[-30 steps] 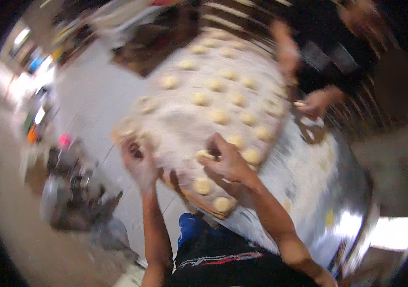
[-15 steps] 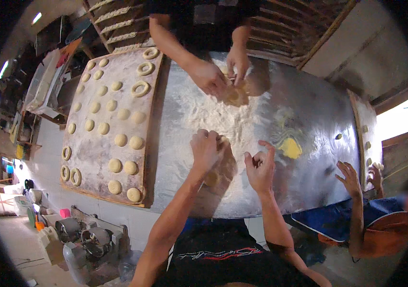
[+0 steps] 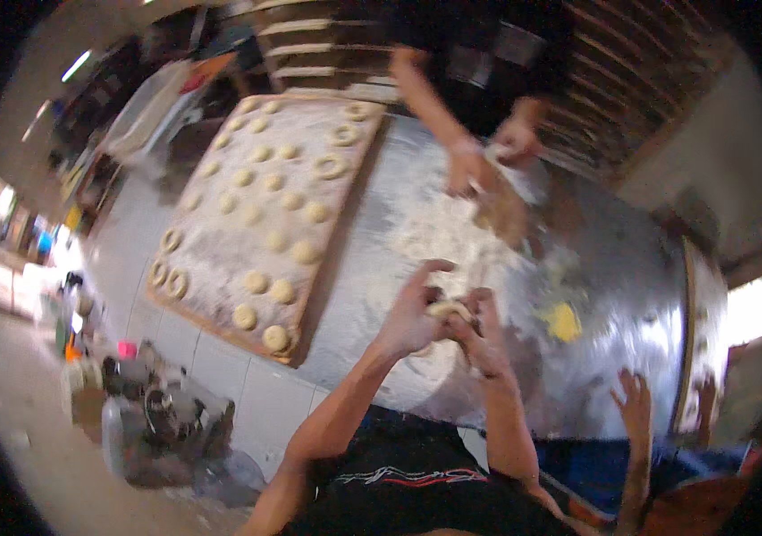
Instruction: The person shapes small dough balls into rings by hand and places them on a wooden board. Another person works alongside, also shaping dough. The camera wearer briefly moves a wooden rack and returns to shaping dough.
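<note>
Just above the table, my left hand [image 3: 412, 320] and my right hand [image 3: 483, 343] meet around a small pale piece of dough [image 3: 449, 309]. Fingers of both hands pinch it from either side, and it looks like a short curved band between them. The left index finger sticks out past the dough. Below and beyond my hands, white flour [image 3: 434, 234] is spread over the metal tabletop [image 3: 363, 259]. Part of the dough is hidden by my fingers, and motion blurs its outline.
Left stands a floured wooden board [image 3: 211, 237] with several dough rounds [image 3: 283, 291] and rings [image 3: 330, 166]. Across the table, a co-worker's hands [image 3: 467, 170] handle dough. A yellow lump [image 3: 565, 322] lies right; another person's hand [image 3: 635, 397] reaches in at lower right.
My hands have come together, and the dough is now held between both. The right hand was apart, fingers raised. The view has swung, shifting the board rightward. The person across has drawn their hands apart.
</note>
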The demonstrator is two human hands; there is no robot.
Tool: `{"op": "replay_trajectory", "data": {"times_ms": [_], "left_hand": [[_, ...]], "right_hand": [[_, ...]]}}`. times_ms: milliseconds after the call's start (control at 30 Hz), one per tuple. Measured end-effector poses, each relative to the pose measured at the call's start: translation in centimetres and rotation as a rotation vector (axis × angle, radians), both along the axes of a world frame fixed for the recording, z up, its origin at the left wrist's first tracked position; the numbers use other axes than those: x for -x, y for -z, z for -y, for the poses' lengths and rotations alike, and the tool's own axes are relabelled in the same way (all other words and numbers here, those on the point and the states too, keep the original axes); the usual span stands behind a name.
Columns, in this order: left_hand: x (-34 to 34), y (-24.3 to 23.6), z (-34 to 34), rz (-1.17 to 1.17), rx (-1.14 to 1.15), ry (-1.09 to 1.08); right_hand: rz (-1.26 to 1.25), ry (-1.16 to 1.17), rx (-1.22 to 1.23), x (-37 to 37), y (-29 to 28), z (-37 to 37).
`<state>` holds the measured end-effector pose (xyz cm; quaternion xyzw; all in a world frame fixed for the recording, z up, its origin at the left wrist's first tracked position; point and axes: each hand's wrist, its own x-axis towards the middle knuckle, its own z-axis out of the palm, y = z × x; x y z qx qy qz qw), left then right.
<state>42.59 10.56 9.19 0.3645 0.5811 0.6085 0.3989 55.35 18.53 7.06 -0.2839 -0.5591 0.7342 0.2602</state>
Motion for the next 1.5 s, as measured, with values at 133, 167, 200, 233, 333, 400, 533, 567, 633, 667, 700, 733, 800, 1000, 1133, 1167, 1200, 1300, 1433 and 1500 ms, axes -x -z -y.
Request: {"op": "replay_trajectory", "data": {"times_ms": [133, 167, 200, 233, 333, 400, 533, 567, 633, 667, 700, 733, 800, 1000, 1133, 1167, 1200, 1300, 1433, 1500], "left_hand": [[4.7, -1.8, 2.6, -0.322, 0.2, 0.043], [5.3, -1.7, 2.5, -0.472, 0.054, -0.072], [6.0, -1.5, 2.4, -0.625, -0.009, -0.148], [7.0, -1.0, 2.4, -0.534, 0.123, -0.024], [9.7, 1.1, 3.6, -0.492, 0.01, 0.002], [10.7, 2.0, 4.6, -0.175, -0.055, 0.13], [10.6, 2.2, 5.6, 0.347, -0.065, -0.089], [10.0, 2.0, 5.5, 0.266, -0.015, -0.382], [8.7, 2.1, 5.1, 0.21, -0.031, -0.738], [8.1, 2.2, 4.8, 0.194, -0.03, -0.765], [7.2, 2.5, 4.8, 0.196, -0.028, -0.758], [6.6, 2.8, 4.7, 0.212, -0.041, -0.77], [5.2, 3.2, 5.0, -0.125, -0.173, -0.771], [1.2, 3.3, 5.5, 0.09, -0.117, -0.757], [-1.4, 2.8, 5.8, -0.387, -0.084, -0.764], [-1.9, 2.7, 6.2, -0.278, -0.166, -0.832], [-2.1, 2.5, 6.1, -0.136, -0.161, -0.836], [-2.3, 2.0, 7.0, -0.082, -0.163, -0.758], [-1.7, 1.6, 7.4, -0.649, -0.477, -0.885], [-1.4, 1.7, 7.5, 0.11, -0.224, -0.831]], "right_hand": [[-0.051, -0.122, 0.041, 2.2, -1.2, 1.3], [0.047, -0.083, -0.292, 3.3, -0.9, 1.9], [0.134, -0.029, -0.629, 4.2, -0.6, 2.4], [0.191, 0.02, -0.992, 5.4, -0.4, 2.7], [0.338, 0.134, -0.842, 9.0, -0.4, 1.9], [0.476, -0.051, -0.561, 10.5, -0.7, 2.0], [0.226, -0.199, -0.041, 11.2, -1.3, 4.1], [0.086, -0.204, -0.221, 11.0, -1.3, 4.9], [-0.102, -0.209, -0.12, 10.5, -1.3, 6.4], [-0.065, -0.231, -0.062, 10.4, -1.3, 6.6], [-0.02, -0.246, -0.001, 9.9, -1.3, 6.9], [0.04, -0.256, 0.068, 9.6, -1.4, 6.9], [-0.013, -0.273, 0.021, 8.5, -1.7, 6.7], [0.1, -0.271, 0.26, 4.6, -2.1, 6.3], [-0.223, -0.445, 0.091, 2.9, -1.9, 6.2], [-0.183, -0.349, 0.227, 2.7, -1.9, 6.1], [-0.082, -0.382, 0.21, 2.5, -1.9, 6.1], [-0.055, -0.439, 0.255, 2.3, -1.6, 6.2], [-0.22, -0.382, 0.19, 2.8, -1.0, 6.7], [-0.231, -0.435, 0.214, 3.1, -0.8, 6.9]]}}
